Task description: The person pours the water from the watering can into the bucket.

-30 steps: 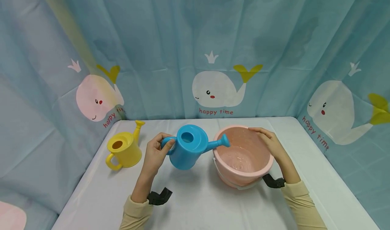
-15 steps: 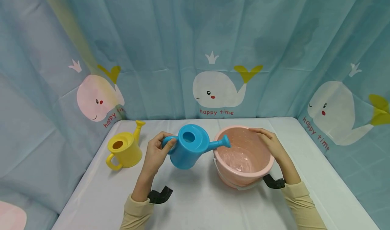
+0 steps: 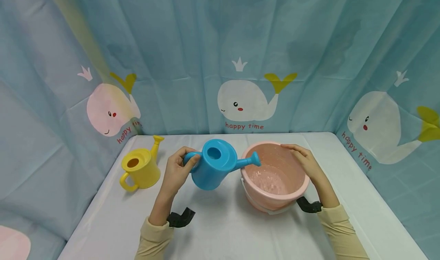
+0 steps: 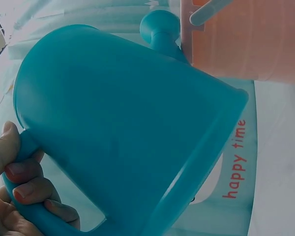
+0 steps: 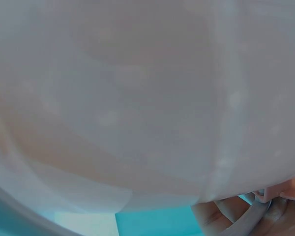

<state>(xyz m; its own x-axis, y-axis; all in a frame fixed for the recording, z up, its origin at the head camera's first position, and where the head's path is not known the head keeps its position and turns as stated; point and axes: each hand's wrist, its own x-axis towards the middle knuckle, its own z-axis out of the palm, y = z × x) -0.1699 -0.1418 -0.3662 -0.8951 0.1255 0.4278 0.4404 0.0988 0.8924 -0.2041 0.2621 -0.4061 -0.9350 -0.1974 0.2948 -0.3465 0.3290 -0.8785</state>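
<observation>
Blue can (image 3: 214,169) (in curled left hand (image 3: 176,172))

The blue watering can (image 3: 214,166) tilted, its spout reaching over the left rim of the round pink bucket (image 3: 258,197), where rippled water covered the bottom.

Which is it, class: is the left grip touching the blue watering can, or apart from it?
Touching. The left wrist view shows it plainly: the left grip is wrapped round the handle of the blue watering can.
</observation>
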